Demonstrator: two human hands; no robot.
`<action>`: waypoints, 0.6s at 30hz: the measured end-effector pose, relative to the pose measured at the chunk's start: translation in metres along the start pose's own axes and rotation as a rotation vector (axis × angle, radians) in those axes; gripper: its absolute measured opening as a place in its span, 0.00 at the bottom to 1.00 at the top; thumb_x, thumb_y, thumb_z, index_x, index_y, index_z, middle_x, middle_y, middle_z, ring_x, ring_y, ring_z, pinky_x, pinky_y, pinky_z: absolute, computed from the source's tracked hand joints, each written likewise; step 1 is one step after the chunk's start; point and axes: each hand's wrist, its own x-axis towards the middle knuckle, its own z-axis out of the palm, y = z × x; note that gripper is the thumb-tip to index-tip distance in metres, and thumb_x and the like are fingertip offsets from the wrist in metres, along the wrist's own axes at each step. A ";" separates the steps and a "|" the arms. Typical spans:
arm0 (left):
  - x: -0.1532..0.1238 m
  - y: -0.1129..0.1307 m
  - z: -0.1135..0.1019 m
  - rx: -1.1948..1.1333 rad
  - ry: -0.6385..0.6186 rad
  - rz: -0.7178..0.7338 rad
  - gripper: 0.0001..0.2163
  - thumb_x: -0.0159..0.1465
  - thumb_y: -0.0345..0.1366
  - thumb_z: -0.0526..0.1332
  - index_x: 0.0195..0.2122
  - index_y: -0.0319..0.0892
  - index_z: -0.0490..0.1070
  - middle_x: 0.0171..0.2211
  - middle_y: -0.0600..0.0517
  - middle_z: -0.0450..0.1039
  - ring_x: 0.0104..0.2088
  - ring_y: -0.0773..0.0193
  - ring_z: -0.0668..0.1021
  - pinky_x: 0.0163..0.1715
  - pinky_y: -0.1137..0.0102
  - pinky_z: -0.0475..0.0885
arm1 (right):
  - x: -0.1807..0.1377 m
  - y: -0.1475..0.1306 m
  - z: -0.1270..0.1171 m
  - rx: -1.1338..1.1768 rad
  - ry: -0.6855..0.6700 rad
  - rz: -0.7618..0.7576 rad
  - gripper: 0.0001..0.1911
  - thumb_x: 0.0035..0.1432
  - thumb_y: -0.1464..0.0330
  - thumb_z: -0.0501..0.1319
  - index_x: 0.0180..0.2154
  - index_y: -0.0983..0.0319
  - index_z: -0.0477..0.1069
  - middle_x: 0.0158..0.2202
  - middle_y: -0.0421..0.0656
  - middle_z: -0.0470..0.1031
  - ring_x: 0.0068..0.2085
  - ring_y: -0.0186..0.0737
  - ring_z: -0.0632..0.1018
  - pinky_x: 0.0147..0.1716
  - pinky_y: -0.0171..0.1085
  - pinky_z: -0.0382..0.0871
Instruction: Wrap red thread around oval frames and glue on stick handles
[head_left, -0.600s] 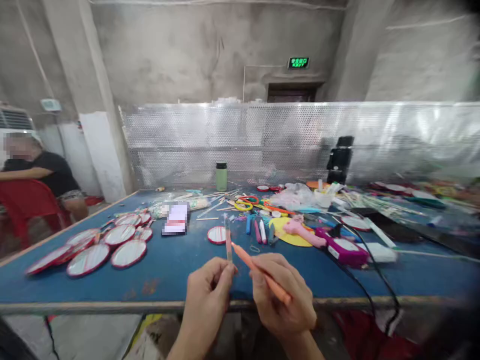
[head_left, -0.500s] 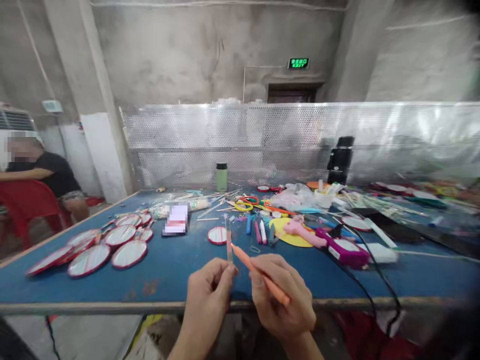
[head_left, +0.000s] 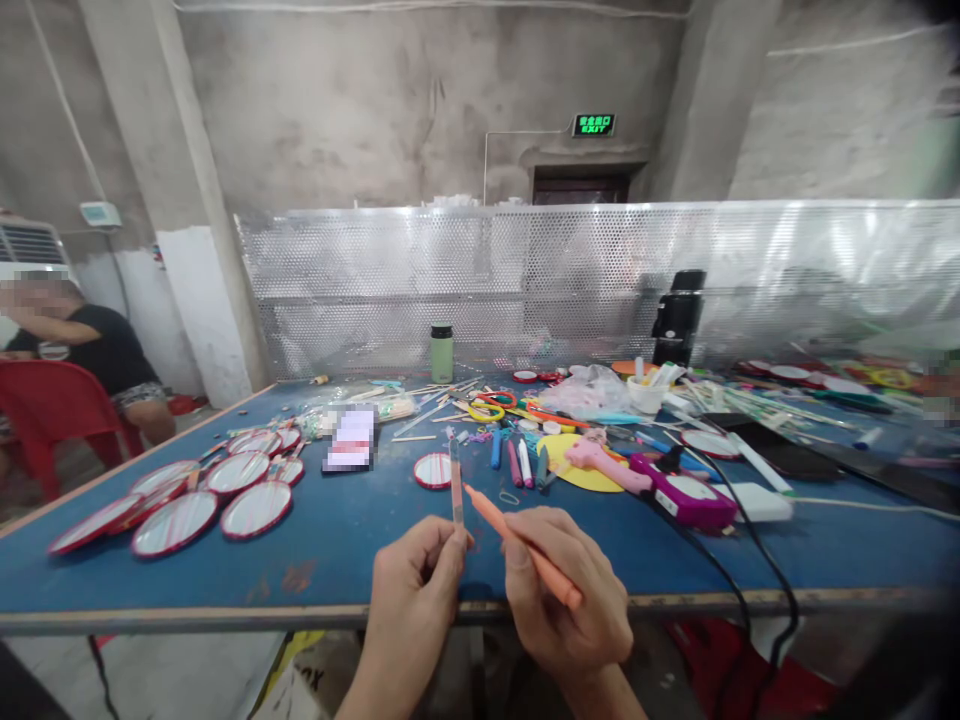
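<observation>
My left hand (head_left: 416, 590) pinches a thin flat stick (head_left: 455, 485) that stands upright above the near edge of the blue table (head_left: 337, 540). My right hand (head_left: 566, 595) grips an orange pen (head_left: 525, 550) like a writing tool, its tip touching the stick just above my left fingers. Both hands are closed and hover over the table's front edge.
Several round red-rimmed discs (head_left: 187, 495) lie at the left, one more disc (head_left: 433, 470) ahead of my hands. Markers, a pink and purple glue gun (head_left: 660, 488) with black cord, a green bottle (head_left: 442, 353) and clutter fill the far right. A seated person (head_left: 82, 350) is at far left.
Almost nothing has moved; my hands hold the same pose and the view has tilted slightly.
</observation>
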 end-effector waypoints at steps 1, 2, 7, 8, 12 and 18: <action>0.000 0.000 0.000 -0.002 -0.001 0.002 0.18 0.66 0.48 0.55 0.31 0.39 0.73 0.15 0.60 0.56 0.15 0.72 0.60 0.17 0.76 0.55 | 0.001 0.000 0.000 0.001 -0.003 -0.005 0.15 0.54 0.83 0.61 0.44 0.66 0.73 0.32 0.45 0.77 0.32 0.39 0.79 0.31 0.38 0.74; 0.000 0.001 0.000 -0.004 0.000 0.005 0.18 0.66 0.48 0.55 0.30 0.39 0.73 0.15 0.60 0.56 0.15 0.72 0.60 0.17 0.76 0.55 | 0.002 -0.001 0.000 0.002 -0.011 -0.016 0.15 0.54 0.82 0.60 0.44 0.66 0.73 0.32 0.45 0.77 0.33 0.39 0.79 0.31 0.38 0.74; 0.000 0.003 0.000 0.007 0.005 0.009 0.18 0.65 0.48 0.56 0.27 0.39 0.71 0.16 0.59 0.57 0.16 0.72 0.60 0.17 0.76 0.54 | 0.008 -0.004 0.001 -0.011 -0.048 -0.060 0.14 0.55 0.81 0.60 0.43 0.66 0.73 0.32 0.45 0.78 0.33 0.39 0.79 0.31 0.38 0.75; 0.000 0.003 0.000 0.008 0.005 0.009 0.18 0.65 0.48 0.56 0.27 0.39 0.71 0.16 0.59 0.57 0.16 0.72 0.60 0.17 0.76 0.54 | 0.008 -0.004 0.001 -0.018 -0.045 -0.058 0.14 0.55 0.81 0.60 0.43 0.65 0.73 0.32 0.45 0.78 0.33 0.39 0.79 0.31 0.38 0.75; 0.001 0.001 0.001 0.003 0.000 0.009 0.18 0.66 0.48 0.56 0.29 0.39 0.71 0.16 0.60 0.56 0.16 0.72 0.59 0.17 0.76 0.54 | 0.004 -0.002 0.001 -0.029 -0.020 -0.024 0.14 0.54 0.82 0.61 0.43 0.65 0.73 0.31 0.45 0.78 0.32 0.39 0.79 0.31 0.38 0.75; 0.003 0.004 0.002 -0.015 0.010 0.014 0.18 0.65 0.48 0.56 0.26 0.39 0.70 0.16 0.59 0.56 0.16 0.73 0.59 0.16 0.76 0.53 | 0.004 -0.002 0.000 -0.026 -0.037 -0.055 0.14 0.55 0.80 0.60 0.43 0.65 0.73 0.31 0.45 0.78 0.32 0.40 0.80 0.30 0.38 0.75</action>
